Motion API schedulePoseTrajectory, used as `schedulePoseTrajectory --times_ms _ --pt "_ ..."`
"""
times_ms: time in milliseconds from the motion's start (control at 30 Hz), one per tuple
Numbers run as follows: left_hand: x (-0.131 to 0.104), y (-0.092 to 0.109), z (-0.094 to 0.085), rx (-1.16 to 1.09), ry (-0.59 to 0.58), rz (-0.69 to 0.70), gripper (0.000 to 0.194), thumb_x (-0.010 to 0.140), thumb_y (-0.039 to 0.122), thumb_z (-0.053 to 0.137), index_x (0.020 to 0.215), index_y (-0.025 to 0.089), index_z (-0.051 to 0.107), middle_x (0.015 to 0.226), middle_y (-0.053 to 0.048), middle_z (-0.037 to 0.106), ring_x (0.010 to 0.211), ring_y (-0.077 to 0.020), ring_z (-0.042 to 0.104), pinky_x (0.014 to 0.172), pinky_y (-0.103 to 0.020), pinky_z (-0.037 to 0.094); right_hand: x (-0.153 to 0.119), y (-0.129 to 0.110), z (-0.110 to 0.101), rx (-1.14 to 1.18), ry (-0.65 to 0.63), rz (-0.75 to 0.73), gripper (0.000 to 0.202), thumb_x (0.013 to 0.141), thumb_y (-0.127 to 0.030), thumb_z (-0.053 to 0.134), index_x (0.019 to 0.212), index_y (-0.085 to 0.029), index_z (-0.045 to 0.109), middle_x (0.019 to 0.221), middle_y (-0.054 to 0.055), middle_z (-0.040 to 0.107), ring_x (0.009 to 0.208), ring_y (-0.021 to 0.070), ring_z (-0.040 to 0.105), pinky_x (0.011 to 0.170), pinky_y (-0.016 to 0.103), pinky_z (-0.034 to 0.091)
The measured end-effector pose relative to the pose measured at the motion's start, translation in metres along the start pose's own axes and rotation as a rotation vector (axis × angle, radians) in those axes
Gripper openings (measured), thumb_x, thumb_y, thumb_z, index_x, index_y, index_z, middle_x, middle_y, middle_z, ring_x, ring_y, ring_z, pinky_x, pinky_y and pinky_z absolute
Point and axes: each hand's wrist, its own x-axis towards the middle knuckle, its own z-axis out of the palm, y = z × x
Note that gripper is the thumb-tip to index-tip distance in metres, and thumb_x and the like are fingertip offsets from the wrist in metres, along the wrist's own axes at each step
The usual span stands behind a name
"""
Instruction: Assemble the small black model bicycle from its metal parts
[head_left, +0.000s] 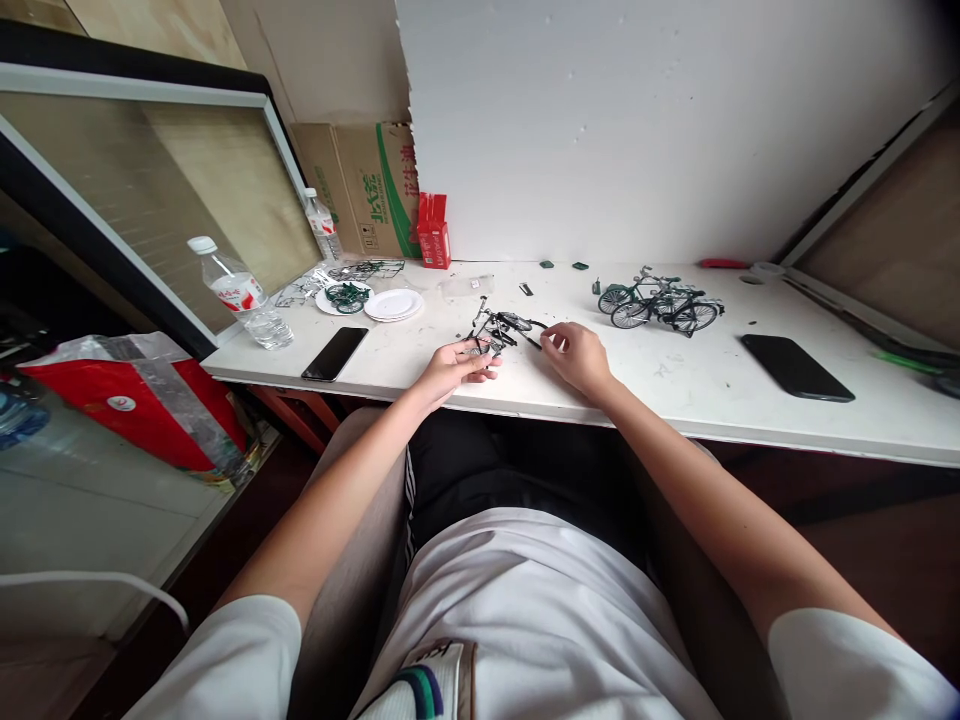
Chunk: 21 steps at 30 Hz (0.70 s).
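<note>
A small dark model bicycle frame (497,327) is in my left hand (459,366), its fingers closed around the lower left part. A thin dark curved piece (534,328) reaches from the model toward my right hand (576,356). The thumb and forefinger of that hand pinch the curved piece at its outer end. Whether the piece is joined to the model, I cannot tell. To the right stand finished-looking model bicycles (664,300) close together. Two small dark green parts lie near the wall, one of them a flat green piece (580,266).
At left are a plate of green parts (346,297), stacked white plates (394,306), a black phone (335,354) and a water bottle (244,295). A red box (433,232) stands by a cardboard box (367,190). Another dark phone (796,367) lies at right.
</note>
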Motion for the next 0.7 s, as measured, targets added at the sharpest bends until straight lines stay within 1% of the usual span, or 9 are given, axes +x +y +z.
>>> schedulePoseTrajectory --times_ms 67,100,167,200,267,367,433,567,700 --pt "0.0000 0.0004 0.0002 -0.002 0.004 -0.005 0.069 0.080 0.029 0.095 0.138 0.008 0.064 0.116 -0.020 0.081 0.081 -0.0165 0.078 0.076 -0.026 0.058 -0.0015 0.0020 0.0011 -0.142 -0.023 -0.065 0.035 0.102 -0.041 0.060 0.119 -0.019 0.081 0.109 0.016 0.075 0.102 0.0319 0.065 0.078 0.040 0.051" --pt "0.0000 0.0005 0.0003 -0.001 0.004 -0.005 0.069 0.080 0.029 0.095 0.138 0.008 0.064 0.116 -0.020 0.081 0.081 -0.0164 0.078 0.076 -0.025 0.058 -0.0027 0.0015 0.0022 -0.192 -0.037 -0.110 0.039 0.103 -0.041 0.058 0.127 -0.020 0.080 0.117 0.017 0.074 0.111 0.0346 0.063 0.080 0.042 0.053" --pt "0.0001 0.0006 0.0003 0.000 0.004 -0.004 0.068 0.080 0.029 0.094 0.137 0.009 0.064 0.116 -0.020 0.081 0.081 -0.0163 0.078 0.076 -0.025 0.058 -0.0048 -0.0012 0.0045 -0.253 -0.068 -0.210 0.045 0.105 -0.042 0.056 0.137 -0.019 0.076 0.128 0.019 0.071 0.120 0.0376 0.059 0.088 0.046 0.055" --pt "0.0001 0.0006 0.0003 0.000 0.005 -0.003 0.067 0.080 0.029 0.094 0.137 0.009 0.065 0.116 -0.020 0.081 0.081 -0.0163 0.078 0.076 -0.025 0.058 -0.0053 -0.0027 0.0053 -0.266 -0.087 -0.254 0.045 0.105 -0.041 0.054 0.137 -0.017 0.077 0.130 0.020 0.070 0.120 0.0379 0.058 0.093 0.047 0.055" --pt "0.0000 0.0007 0.0003 -0.004 0.004 -0.002 0.068 0.080 0.029 0.095 0.137 0.008 0.065 0.116 -0.020 0.081 0.082 -0.0167 0.078 0.076 -0.025 0.058 -0.0054 -0.0044 0.0062 -0.268 -0.113 -0.291 0.043 0.106 -0.037 0.052 0.126 -0.013 0.082 0.127 0.020 0.072 0.117 0.0372 0.059 0.099 0.049 0.054" --pt "-0.0004 0.0009 0.0008 -0.011 0.000 -0.001 0.067 0.080 0.029 0.095 0.136 0.008 0.065 0.115 -0.020 0.081 0.081 -0.0163 0.078 0.076 -0.025 0.058 -0.0042 -0.0037 0.0070 -0.267 -0.122 -0.277 0.040 0.106 -0.032 0.051 0.105 -0.011 0.086 0.116 0.021 0.075 0.111 0.0359 0.061 0.096 0.048 0.054" --pt "-0.0006 0.0011 0.0012 -0.015 0.002 0.000 0.066 0.080 0.029 0.094 0.136 0.009 0.065 0.114 -0.019 0.082 0.080 -0.0159 0.078 0.076 -0.025 0.058 -0.0038 -0.0023 0.0079 -0.275 -0.108 -0.275 0.037 0.105 -0.029 0.053 0.100 -0.012 0.085 0.110 0.020 0.076 0.108 0.0353 0.062 0.093 0.048 0.053" --pt "-0.0009 0.0018 0.0017 -0.018 0.003 -0.003 0.065 0.081 0.026 0.094 0.136 0.008 0.064 0.113 -0.019 0.082 0.080 -0.0166 0.078 0.076 -0.026 0.057 -0.0049 -0.0003 0.0092 -0.245 -0.075 -0.251 0.027 0.103 -0.027 0.059 0.099 -0.015 0.083 0.105 0.016 0.078 0.107 0.0334 0.063 0.088 0.043 0.052" --pt "-0.0004 0.0008 0.0007 -0.021 -0.004 -0.001 0.064 0.081 0.026 0.093 0.136 0.008 0.065 0.113 -0.019 0.082 0.081 -0.0173 0.079 0.076 -0.026 0.057 -0.0051 0.0018 0.0083 -0.142 -0.085 -0.192 0.018 0.101 -0.027 0.065 0.104 -0.018 0.081 0.104 0.012 0.078 0.104 0.0310 0.066 0.085 0.039 0.052"
